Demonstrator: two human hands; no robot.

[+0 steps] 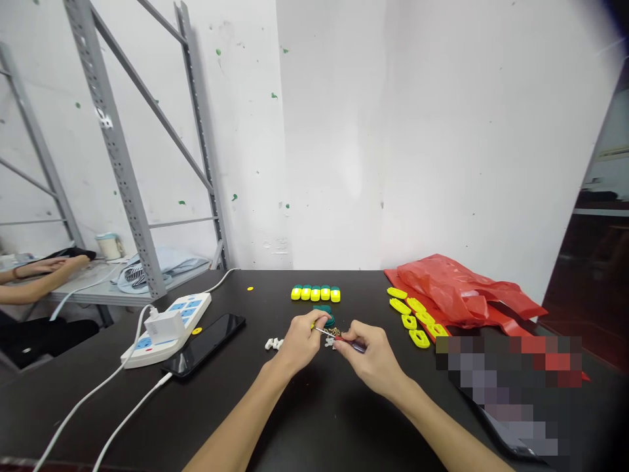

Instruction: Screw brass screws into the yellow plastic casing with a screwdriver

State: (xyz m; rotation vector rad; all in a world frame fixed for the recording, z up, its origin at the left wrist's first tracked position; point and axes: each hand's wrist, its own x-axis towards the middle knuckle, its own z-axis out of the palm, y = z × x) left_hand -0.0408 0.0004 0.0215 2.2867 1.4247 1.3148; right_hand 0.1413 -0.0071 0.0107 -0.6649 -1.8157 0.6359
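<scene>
Head view: left hand [301, 341] pinches a small yellow piece [313, 324], largely covered by the fingers, at centre. Right hand [371, 357] grips a screwdriver [360, 347]: slim metal shaft, red and dark handle, tip pointing left toward the piece. Red bag [447, 288], right: crumpled, contents hidden. Pale tub [109, 248], far left: contents hidden.

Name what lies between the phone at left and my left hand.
Small white pieces, on the dark tabletop beside the left hand, in the head view.
</scene>
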